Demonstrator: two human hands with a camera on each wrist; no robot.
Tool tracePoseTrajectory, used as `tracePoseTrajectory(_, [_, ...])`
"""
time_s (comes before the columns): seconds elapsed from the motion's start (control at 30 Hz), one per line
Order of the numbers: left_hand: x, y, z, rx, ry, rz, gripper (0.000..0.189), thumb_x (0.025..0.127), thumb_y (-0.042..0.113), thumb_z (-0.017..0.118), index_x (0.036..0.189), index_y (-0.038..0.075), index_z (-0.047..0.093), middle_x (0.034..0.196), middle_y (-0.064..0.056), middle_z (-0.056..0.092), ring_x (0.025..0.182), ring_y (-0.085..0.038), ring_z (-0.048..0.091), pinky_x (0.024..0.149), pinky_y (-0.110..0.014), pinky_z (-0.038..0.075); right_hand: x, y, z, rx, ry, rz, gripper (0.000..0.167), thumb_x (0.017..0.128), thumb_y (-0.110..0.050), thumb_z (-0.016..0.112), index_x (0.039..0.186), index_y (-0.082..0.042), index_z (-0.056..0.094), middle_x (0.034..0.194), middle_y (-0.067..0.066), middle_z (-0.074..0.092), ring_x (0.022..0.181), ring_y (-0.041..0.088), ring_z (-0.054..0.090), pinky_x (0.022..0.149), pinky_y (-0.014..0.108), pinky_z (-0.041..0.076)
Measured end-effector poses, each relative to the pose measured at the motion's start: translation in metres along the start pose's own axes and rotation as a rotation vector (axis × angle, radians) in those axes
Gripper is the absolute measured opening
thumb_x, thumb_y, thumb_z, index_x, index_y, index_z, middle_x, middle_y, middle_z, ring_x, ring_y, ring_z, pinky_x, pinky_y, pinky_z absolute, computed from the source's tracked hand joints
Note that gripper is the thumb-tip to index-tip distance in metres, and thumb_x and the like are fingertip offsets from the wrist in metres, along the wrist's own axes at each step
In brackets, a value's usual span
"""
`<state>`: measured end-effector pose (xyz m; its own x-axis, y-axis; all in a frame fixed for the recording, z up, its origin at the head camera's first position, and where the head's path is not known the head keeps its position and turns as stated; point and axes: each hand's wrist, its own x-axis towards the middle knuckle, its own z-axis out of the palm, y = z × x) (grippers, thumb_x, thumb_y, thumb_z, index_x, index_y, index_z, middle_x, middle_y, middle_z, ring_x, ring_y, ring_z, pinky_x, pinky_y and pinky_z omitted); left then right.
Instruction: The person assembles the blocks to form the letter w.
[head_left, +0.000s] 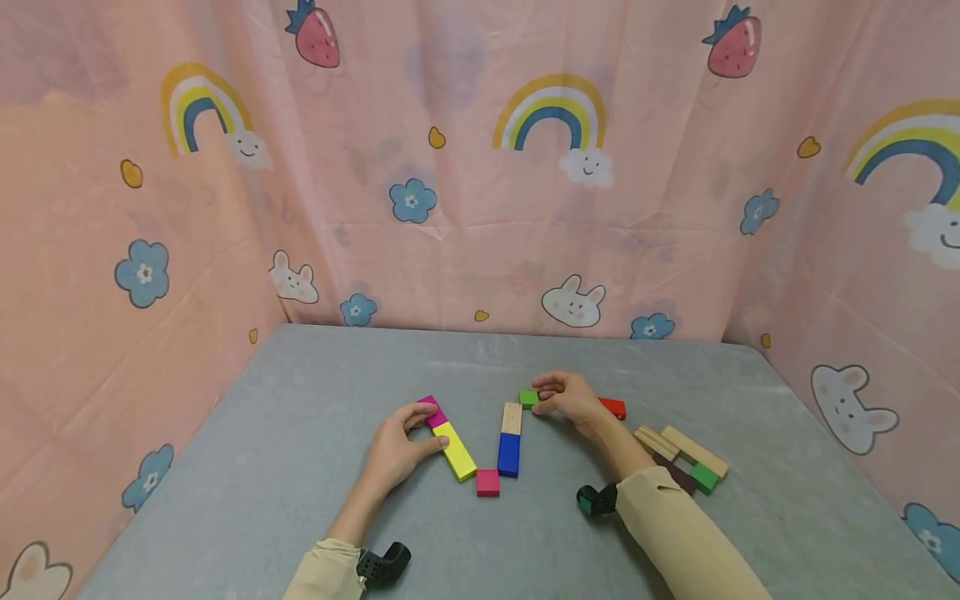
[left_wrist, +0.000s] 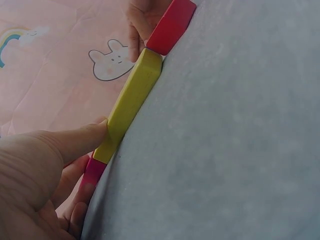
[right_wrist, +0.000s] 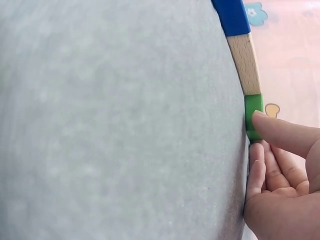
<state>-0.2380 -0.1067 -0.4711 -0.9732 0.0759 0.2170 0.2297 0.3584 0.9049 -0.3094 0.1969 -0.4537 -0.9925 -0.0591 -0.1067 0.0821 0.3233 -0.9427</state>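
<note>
My left hand point(head_left: 397, 446) rests along the left side of a slanted pair of blocks. Its thumb touches the yellow block point(head_left: 455, 452), and its fingertips lie against the magenta block point(head_left: 432, 410) at the far end. Between thumb and fingers of my right hand point(head_left: 567, 397) is a small green block point(head_left: 528, 399), pinched on the table. The green block touches the far end of a plain wooden block point(head_left: 512, 417), which meets a blue block point(head_left: 509, 455). A pinkish-red block point(head_left: 487, 483) sits at the near end, between the yellow and blue blocks.
Right of my right hand lies a red block point(head_left: 613, 408), partly hidden. Farther right is a loose group of plain wooden sticks point(head_left: 696, 451), a dark brown block point(head_left: 678, 475) and another green block point(head_left: 705, 477). A patterned pink curtain point(head_left: 480, 250) surrounds the grey table point(head_left: 262, 500).
</note>
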Motion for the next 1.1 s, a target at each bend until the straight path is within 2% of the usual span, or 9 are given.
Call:
tracePoseTrajectory(0.4, [0.0005,-0.0002,0.0002,-0.005,0.005,0.001,0.047,0.076,0.011,0.086,0.119,0.009,0.067,0.118,-0.005,0.068,0.117,-0.018,0.059,0.102,-0.044,0.041,-0.0007,-0.0015,0.0011,-0.007,0.009,0.013,0.042,0.078,0.01,0.076,0.118,0.002,0.065,0.115,0.012,0.066,0.101,0.026,0.055,0.094,0.04,0.045])
tracePoseTrajectory(1.1, [-0.0006,0.0022,-0.0002,-0.001,0.008,0.0,0.047,0.076,0.01,0.086,0.119,0.009,0.067,0.118,-0.005,0.068,0.118,-0.02,0.059,0.102,-0.045,0.041,-0.0006,-0.0007,0.0002,-0.003,0.002,0.003,0.04,0.078,0.01,0.076,0.116,0.002,0.066,0.112,0.012,0.066,0.099,0.026,0.054,0.092,0.038,0.045])
